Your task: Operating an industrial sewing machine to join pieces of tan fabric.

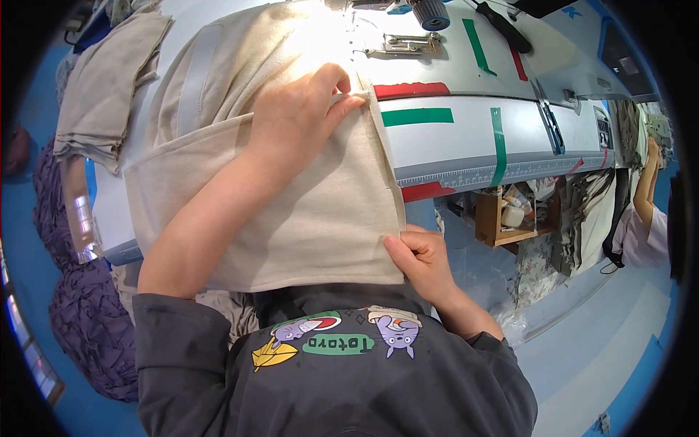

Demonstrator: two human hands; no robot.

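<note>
A beige fabric piece point(320, 211) lies over the sewing table and hangs past its front edge toward me. My left hand point(298, 116) pinches its right edge between thumb and fingers, close to the lit sewing area. Lower down, my right hand point(421, 262) grips the same edge near the bottom corner, thumb on top. Between the two hands the edge runs fairly straight. Beyond my left forearm, more beige cloth point(226, 80) with a pale strip lies in folds. The metal presser foot and needle are lost in glare at the top.
A metal seam guide point(404, 45) sits on the white machine bed, right of the cloth. Black-handled screwdriver point(504, 28) and tweezers point(551, 127) lie farther right. Folded beige pieces point(109, 87) are stacked at left. Below the table hangs a wooden drawer point(502, 218). Another person's arm point(646, 175) shows far right.
</note>
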